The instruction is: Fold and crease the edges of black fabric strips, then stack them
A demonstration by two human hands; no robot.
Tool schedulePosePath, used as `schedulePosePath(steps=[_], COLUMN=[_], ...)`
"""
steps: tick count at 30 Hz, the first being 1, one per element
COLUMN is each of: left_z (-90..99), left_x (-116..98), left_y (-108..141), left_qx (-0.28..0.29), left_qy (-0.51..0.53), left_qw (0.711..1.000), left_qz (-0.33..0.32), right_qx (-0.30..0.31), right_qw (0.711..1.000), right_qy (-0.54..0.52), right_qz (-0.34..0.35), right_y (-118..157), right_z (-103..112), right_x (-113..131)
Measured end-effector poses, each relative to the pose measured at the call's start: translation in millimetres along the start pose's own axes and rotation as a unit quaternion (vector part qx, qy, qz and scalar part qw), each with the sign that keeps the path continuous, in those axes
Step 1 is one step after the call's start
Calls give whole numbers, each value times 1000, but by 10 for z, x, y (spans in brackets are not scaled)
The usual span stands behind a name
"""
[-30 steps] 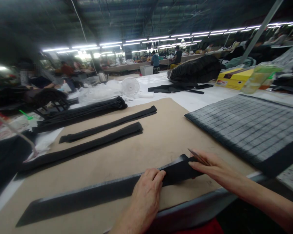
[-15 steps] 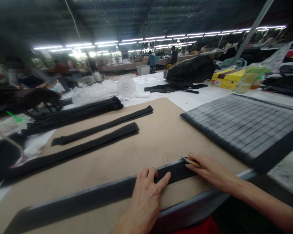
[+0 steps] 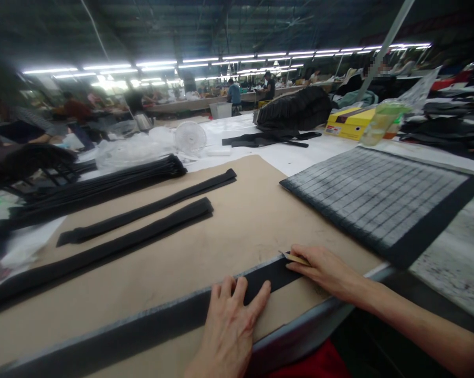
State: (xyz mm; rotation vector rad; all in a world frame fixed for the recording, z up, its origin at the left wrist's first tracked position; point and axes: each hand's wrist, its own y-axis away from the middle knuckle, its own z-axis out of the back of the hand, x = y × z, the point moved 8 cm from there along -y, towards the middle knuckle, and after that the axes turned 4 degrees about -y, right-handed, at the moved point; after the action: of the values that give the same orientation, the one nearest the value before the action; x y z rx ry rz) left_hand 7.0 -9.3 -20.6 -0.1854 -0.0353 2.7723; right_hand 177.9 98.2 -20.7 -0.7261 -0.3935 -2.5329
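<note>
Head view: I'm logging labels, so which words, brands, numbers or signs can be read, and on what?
None can be read.
Yellow box: its red-and-white label has print too small to read; the round dark mark shows no clear letters.
Black strip and pencil-like tool: no lettering can be made out.

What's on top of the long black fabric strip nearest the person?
The left hand lies across the long black fabric strip. The right hand, holding a slim tan pointed tool, is at the strip's right end. The surface directly beneath both hands is covered.
</note>
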Motion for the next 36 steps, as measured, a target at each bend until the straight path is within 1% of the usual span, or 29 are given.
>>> schedulePosePath(steps=[4, 9, 12, 15, 18, 19, 21, 23, 25, 27, 30, 33, 36], left_z=[-1, -10, -32, -73, -88, -81, -49, -13, 16, 42, 65, 69, 75], left_x=[-34, -48, -64, -120, -169, -183, -208, -225, -226, -204, -105, 3, 42], left_y=[14, -15, -50, -84, -115, -128, -159, -197, -238, -283, -364, -456, -560], left_qx=[3, 14, 19, 23, 16, 10, -4, -11, -13, -17, -21, -13, 1], left_qy=[-27, -32, -12, 23, 42, 44, 48, 53, 68, 96, 132, 167, 191], left_qw=[1000, 999, 1000, 999, 998, 998, 998, 998, 998, 995, 987, 972, 962], left_qz=[-10, -16, -20, -38, -41, -38, -32, -24, -11, 10, 83, 164, 192], right_qx=[6, 12, 16, 17, -5, -22, -40, -26, 10, 29, 19, -1, 6], right_qw=[1000, 1000, 1000, 1000, 1000, 1000, 997, 992, 984, 980, 983, 985, 987], right_qy=[9, 9, 7, 7, 12, 16, 23, 36, 54, 60, 42, 24, 33], right_qz=[-9, -11, -5, -5, -6, 6, 56, 120, 167, 187, 179, 170, 158], right_y=[0, -1, -16, -24, -16, -12, -6, -1, 1, -1, -15, -39, -109], right_z=[18, 30, 13, 0, 53, 92, 144, 121, 35, -39, -63, 3, 78], right_x=[-2, -13, -48, -91, -71, -23, 142, 334, 460, 490, 424, 396, 426])
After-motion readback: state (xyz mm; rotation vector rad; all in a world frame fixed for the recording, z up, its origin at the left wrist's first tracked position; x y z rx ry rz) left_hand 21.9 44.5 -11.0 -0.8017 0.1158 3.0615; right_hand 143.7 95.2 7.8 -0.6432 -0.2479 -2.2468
